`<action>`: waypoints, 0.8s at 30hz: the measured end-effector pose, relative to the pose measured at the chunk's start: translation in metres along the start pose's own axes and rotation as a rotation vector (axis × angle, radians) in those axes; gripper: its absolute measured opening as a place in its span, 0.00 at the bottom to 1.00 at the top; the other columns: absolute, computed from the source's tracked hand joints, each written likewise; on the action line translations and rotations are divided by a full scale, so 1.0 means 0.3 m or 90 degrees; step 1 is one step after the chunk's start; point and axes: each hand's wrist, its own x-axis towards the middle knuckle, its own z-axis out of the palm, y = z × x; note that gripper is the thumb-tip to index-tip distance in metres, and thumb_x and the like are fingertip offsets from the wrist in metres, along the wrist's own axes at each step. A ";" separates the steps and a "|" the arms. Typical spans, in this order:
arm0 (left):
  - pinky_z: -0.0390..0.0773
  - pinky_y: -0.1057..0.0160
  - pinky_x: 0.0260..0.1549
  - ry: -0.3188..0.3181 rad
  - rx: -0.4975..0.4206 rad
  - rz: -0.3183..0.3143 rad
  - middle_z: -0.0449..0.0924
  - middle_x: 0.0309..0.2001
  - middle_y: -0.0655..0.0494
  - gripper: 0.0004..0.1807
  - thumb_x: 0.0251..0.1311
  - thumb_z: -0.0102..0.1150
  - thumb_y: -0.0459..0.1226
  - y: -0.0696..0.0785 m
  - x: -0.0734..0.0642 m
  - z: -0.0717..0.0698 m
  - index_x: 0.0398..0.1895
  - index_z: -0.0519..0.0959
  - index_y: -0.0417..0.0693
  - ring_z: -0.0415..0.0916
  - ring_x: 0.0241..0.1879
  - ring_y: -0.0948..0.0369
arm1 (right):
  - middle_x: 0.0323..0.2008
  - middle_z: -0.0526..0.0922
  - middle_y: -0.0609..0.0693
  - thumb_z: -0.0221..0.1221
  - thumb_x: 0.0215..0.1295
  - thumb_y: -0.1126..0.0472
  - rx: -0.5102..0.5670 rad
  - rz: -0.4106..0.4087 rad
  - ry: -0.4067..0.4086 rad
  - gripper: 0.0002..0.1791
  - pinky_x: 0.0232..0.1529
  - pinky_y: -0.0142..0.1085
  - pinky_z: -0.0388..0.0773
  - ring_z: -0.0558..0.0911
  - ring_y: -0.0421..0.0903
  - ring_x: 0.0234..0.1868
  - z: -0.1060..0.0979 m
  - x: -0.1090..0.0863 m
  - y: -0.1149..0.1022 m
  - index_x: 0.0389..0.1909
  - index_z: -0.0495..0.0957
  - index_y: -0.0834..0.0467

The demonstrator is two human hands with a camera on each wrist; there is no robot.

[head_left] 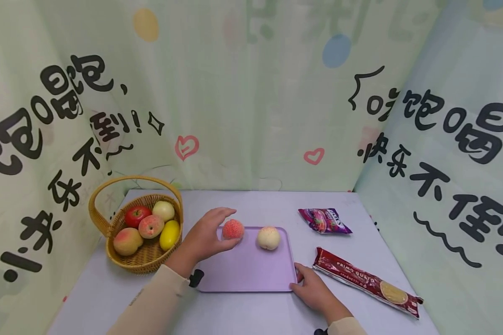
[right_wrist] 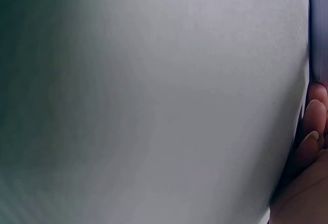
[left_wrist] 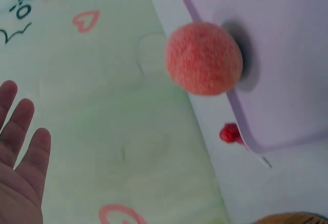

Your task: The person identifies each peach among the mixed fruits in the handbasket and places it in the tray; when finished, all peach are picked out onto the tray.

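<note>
My left hand is beside a fuzzy pinkish-red ball-shaped fruit, thumb and fingers spread around its left side. In the left wrist view the red fruit sits at the rim of the lilac tray, and the fingers look apart from it. A pale cream peach stands on the tray, to the right of the red one. At the tray's front right corner, my right hand grips the edge; its curled fingers show against the rim in the right wrist view.
A wicker basket with several fruits stands left of the tray. To the right lie a purple snack bag and a long dark-red spaghetti packet. A small red thing with a thin stick lies by the tray's corner. Printed curtains surround the table.
</note>
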 end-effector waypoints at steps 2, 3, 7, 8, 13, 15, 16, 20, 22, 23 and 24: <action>0.81 0.54 0.59 0.020 -0.005 -0.009 0.76 0.66 0.56 0.40 0.51 0.80 0.47 -0.024 -0.008 -0.014 0.68 0.75 0.54 0.76 0.62 0.56 | 0.38 0.74 0.49 0.69 0.65 0.57 -0.002 0.000 0.000 0.39 0.33 0.35 0.70 0.70 0.45 0.35 0.002 0.002 -0.001 0.73 0.65 0.67; 0.81 0.53 0.59 0.027 -0.004 -0.015 0.76 0.66 0.55 0.40 0.51 0.80 0.47 -0.035 -0.012 -0.021 0.68 0.75 0.54 0.76 0.62 0.56 | 0.38 0.74 0.49 0.69 0.65 0.57 -0.002 0.000 0.001 0.39 0.33 0.35 0.69 0.70 0.45 0.35 0.004 0.004 -0.001 0.73 0.65 0.67; 0.80 0.50 0.60 0.050 -0.021 -0.046 0.75 0.67 0.54 0.39 0.52 0.79 0.45 -0.068 -0.025 -0.050 0.69 0.75 0.54 0.74 0.65 0.53 | 0.38 0.74 0.49 0.69 0.65 0.57 -0.002 0.003 0.003 0.39 0.33 0.36 0.69 0.70 0.45 0.34 0.005 0.004 0.002 0.73 0.66 0.66; 0.79 0.49 0.62 0.055 -0.022 -0.055 0.75 0.67 0.54 0.39 0.53 0.79 0.45 -0.075 -0.029 -0.058 0.69 0.74 0.55 0.72 0.68 0.53 | 0.38 0.74 0.49 0.69 0.65 0.57 -0.002 0.005 0.002 0.39 0.33 0.36 0.69 0.70 0.45 0.34 0.005 0.004 0.002 0.73 0.66 0.66; 0.77 0.47 0.64 0.092 -0.027 -0.071 0.76 0.67 0.52 0.39 0.53 0.79 0.46 -0.108 -0.042 -0.093 0.69 0.75 0.53 0.71 0.68 0.52 | 0.39 0.74 0.49 0.69 0.65 0.57 -0.005 0.005 0.002 0.39 0.33 0.36 0.69 0.70 0.45 0.35 0.000 0.006 0.000 0.73 0.66 0.66; 0.77 0.46 0.63 0.106 -0.026 -0.081 0.76 0.67 0.51 0.38 0.53 0.79 0.45 -0.117 -0.051 -0.104 0.68 0.75 0.51 0.71 0.68 0.51 | 0.39 0.74 0.49 0.69 0.65 0.57 -0.005 0.007 0.002 0.39 0.34 0.35 0.69 0.70 0.45 0.35 0.001 0.009 0.002 0.73 0.66 0.66; 0.77 0.46 0.63 0.112 -0.029 -0.087 0.76 0.66 0.50 0.38 0.53 0.79 0.45 -0.121 -0.056 -0.109 0.68 0.75 0.50 0.71 0.68 0.50 | 0.39 0.74 0.49 0.69 0.65 0.57 -0.005 0.004 0.002 0.39 0.33 0.35 0.69 0.70 0.45 0.35 0.001 0.010 0.003 0.73 0.66 0.66; 0.77 0.43 0.63 0.125 -0.031 -0.118 0.75 0.67 0.49 0.39 0.53 0.79 0.43 -0.136 -0.079 -0.129 0.69 0.74 0.48 0.71 0.68 0.49 | 0.38 0.74 0.49 0.68 0.65 0.58 -0.002 0.007 -0.002 0.39 0.33 0.34 0.69 0.70 0.45 0.35 0.003 0.014 0.010 0.73 0.66 0.66; 0.77 0.43 0.63 0.127 -0.025 -0.128 0.75 0.67 0.48 0.39 0.53 0.79 0.44 -0.147 -0.088 -0.138 0.69 0.74 0.47 0.71 0.68 0.48 | 0.38 0.74 0.49 0.68 0.65 0.58 -0.003 0.006 -0.003 0.39 0.32 0.34 0.69 0.70 0.45 0.35 0.006 0.016 0.013 0.73 0.66 0.66; 0.77 0.42 0.63 0.128 -0.020 -0.135 0.75 0.67 0.48 0.40 0.53 0.78 0.44 -0.153 -0.093 -0.145 0.69 0.73 0.47 0.71 0.68 0.48 | 0.38 0.74 0.49 0.68 0.65 0.57 -0.003 0.007 -0.004 0.39 0.32 0.34 0.69 0.70 0.45 0.35 0.008 0.017 0.014 0.73 0.66 0.66; 0.76 0.42 0.63 0.130 -0.013 -0.140 0.74 0.67 0.47 0.40 0.54 0.78 0.44 -0.161 -0.096 -0.152 0.70 0.73 0.47 0.70 0.68 0.47 | 0.38 0.74 0.48 0.69 0.65 0.57 -0.004 0.006 -0.004 0.39 0.32 0.34 0.69 0.70 0.45 0.35 0.010 0.019 0.016 0.73 0.66 0.66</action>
